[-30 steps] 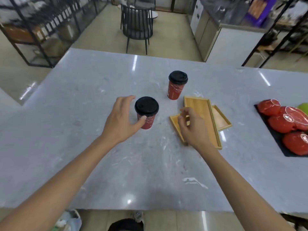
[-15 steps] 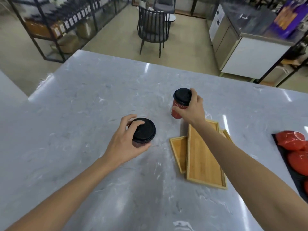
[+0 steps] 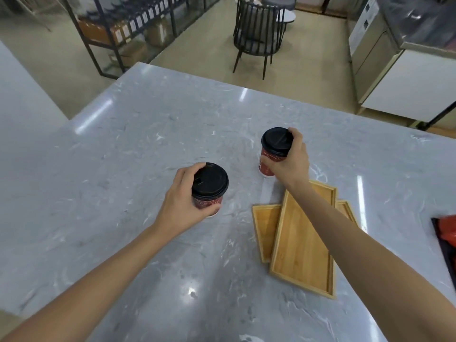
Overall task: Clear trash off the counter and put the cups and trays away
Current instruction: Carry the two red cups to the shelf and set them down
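Two red paper cups with black lids stand on the grey marble counter (image 3: 128,149). My left hand (image 3: 181,206) is wrapped around the near cup (image 3: 209,185), fingers on its lid and side. My right hand (image 3: 291,160) grips the far cup (image 3: 275,141) from the right. Two wooden trays lie to the right of the cups: the upper tray (image 3: 303,245) rests crosswise on the lower tray (image 3: 265,225), and my right forearm crosses above them.
A dark tray with red bowls (image 3: 447,233) shows at the right edge. Beyond the counter stand a black chair (image 3: 256,33), a metal shelf rack (image 3: 118,28) on the left and a white cabinet (image 3: 407,85) on the right.
My left hand closed on the near cup. My right hand left the trays, reached forward and gripped the far cup. The view shifted, so the red bowls slid toward the right edge.
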